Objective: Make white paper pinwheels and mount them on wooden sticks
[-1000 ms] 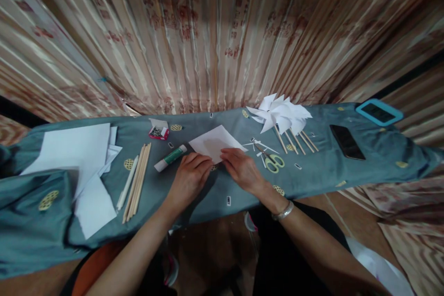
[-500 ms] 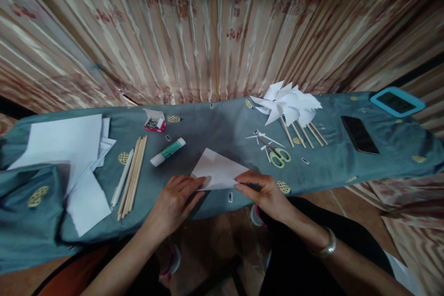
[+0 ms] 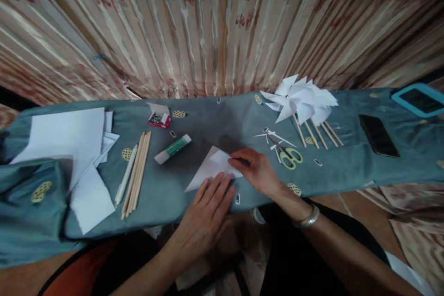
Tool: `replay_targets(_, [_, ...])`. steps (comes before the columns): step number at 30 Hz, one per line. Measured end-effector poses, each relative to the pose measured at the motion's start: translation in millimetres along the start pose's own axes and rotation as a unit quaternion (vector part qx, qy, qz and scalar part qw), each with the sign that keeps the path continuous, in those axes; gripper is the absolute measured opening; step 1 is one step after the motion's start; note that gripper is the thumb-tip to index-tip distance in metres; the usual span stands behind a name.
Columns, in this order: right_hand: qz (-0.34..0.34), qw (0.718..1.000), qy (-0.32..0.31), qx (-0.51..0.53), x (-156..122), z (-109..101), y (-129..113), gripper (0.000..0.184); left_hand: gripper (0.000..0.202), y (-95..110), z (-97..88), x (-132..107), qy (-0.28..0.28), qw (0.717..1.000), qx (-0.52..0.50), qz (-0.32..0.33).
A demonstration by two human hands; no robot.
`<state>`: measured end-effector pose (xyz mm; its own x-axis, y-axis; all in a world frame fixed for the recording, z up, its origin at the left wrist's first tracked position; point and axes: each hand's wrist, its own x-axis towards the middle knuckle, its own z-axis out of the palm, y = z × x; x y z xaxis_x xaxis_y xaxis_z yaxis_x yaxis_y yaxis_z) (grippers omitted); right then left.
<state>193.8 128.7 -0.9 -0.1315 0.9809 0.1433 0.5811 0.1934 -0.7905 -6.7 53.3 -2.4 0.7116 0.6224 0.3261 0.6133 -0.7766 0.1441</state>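
A folded sheet of white paper (image 3: 204, 173) lies near the front edge of the cloth-covered table, shaped like a triangle. My left hand (image 3: 208, 208) rests flat on its lower edge with the fingers stretched out. My right hand (image 3: 255, 169), wearing a silver bracelet, pinches the paper's right corner between thumb and fingers and has it bent over toward the middle. A green-and-white glue stick (image 3: 172, 149) lies just beyond the paper on the left. Off to the right are green-handled scissors (image 3: 290, 157) among thin paper strips.
White paper pinwheels (image 3: 301, 97) on wooden sticks lie at the back right, beside a black phone (image 3: 378, 135) and a blue-framed device (image 3: 421, 100). Leftward are wooden sticks (image 3: 138, 175), a white pen (image 3: 125, 175), a small red box (image 3: 159, 118) of pins and white sheets (image 3: 69, 134).
My left hand has gone from gripping the paper's left corner to lying flat on its lower edge. The right hand has lifted the right corner and folded it inward. The view has shifted slightly.
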Motion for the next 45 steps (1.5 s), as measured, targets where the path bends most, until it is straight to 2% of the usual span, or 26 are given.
replay_targets(3, [-0.016,0.999,-0.010,-0.043,2,3,-4,0.009,0.064,2,8.1,-4,-0.024,1.000,0.003,-0.020])
replay_targets(7, [0.003,0.997,-0.011,-0.071,5,5,-6,0.007,0.065,-3,12.8,-7,-0.029,0.999,0.014,-0.031])
replay_targets(12, [0.024,0.996,-0.011,-0.088,8,7,-9,0.007,0.063,-5,11.0,-9,-0.026,0.999,0.035,-0.031])
replay_targets(37, [0.034,0.991,-0.008,-0.130,15,11,-9,0.008,0.068,-11,10.1,-6,-0.052,0.997,0.027,-0.046])
replay_targets(45, [-0.004,0.986,-0.007,-0.169,14,13,-7,0.010,0.070,-11,11.3,-7,-0.068,0.996,0.017,-0.054])
